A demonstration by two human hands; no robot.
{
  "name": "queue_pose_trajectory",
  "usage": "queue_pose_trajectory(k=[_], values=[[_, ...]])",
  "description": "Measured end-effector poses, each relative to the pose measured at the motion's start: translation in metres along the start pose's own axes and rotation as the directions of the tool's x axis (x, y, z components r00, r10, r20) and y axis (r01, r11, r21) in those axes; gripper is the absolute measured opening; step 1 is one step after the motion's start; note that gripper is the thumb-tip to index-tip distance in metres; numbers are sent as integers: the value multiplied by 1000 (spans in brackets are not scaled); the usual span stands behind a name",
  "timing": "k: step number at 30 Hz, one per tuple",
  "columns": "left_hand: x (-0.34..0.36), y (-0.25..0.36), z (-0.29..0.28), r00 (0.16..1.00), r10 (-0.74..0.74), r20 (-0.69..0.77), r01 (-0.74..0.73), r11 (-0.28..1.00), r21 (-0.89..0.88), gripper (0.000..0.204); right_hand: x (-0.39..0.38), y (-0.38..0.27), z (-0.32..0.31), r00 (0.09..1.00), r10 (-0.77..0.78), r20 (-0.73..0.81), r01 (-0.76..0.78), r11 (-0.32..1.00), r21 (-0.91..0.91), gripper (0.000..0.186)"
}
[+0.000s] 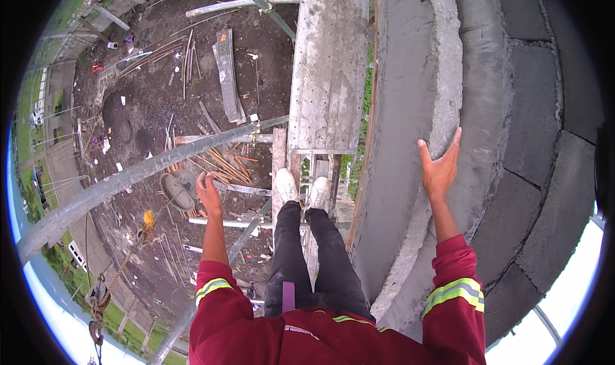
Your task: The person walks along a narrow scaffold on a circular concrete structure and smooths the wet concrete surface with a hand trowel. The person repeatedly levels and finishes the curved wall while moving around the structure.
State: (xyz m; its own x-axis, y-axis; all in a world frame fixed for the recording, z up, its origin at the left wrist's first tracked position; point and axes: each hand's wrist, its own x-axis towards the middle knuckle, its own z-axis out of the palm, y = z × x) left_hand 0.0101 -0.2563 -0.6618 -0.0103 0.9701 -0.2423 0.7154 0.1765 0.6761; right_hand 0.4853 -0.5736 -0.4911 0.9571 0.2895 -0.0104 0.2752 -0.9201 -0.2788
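Note:
My right hand (441,168) is at the rough, pale, mortar-crusted ridge (446,77) running along the wall. Its thumb and fingers are spread to either side of that ridge; whether they press on it I cannot tell. Smooth grey wet-looking mortar (403,77) covers the surface left of the ridge, and another grey band (480,83) lies to its right. Out to the left, my left hand (209,195) is raised with its fingers apart and slightly bent. Nothing shows in it, and it is nearest the slanting metal scaffold pipe (160,159).
I stand on narrow planks (279,157) behind a perforated metal scaffold deck (330,70). Gaps open to muddy ground (147,121) far below. A rope with a hook and pulley (97,301) hangs at the lower left. Grey blocks (532,102) form the wall at right.

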Motion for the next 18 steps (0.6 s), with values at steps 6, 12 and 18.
queue_pose_trajectory(k=[6, 12, 18], values=[[-112, -95, 138, 716, -258, 648, 244, 963, 114, 48, 0, 10, 14, 998, -69, -11, 69, 998, 10, 102], [-209, -145, 270, 524, -316, 791, 306, 936, 171, 54, 1, 17, 20, 999, -48, 15, 47, 996, 75, 98], [-248, -145, 345, 492, -266, 829, 160, 964, 215, 70, -1, 25, 23, 999, -7, 43, 3, 997, 77, 94]])
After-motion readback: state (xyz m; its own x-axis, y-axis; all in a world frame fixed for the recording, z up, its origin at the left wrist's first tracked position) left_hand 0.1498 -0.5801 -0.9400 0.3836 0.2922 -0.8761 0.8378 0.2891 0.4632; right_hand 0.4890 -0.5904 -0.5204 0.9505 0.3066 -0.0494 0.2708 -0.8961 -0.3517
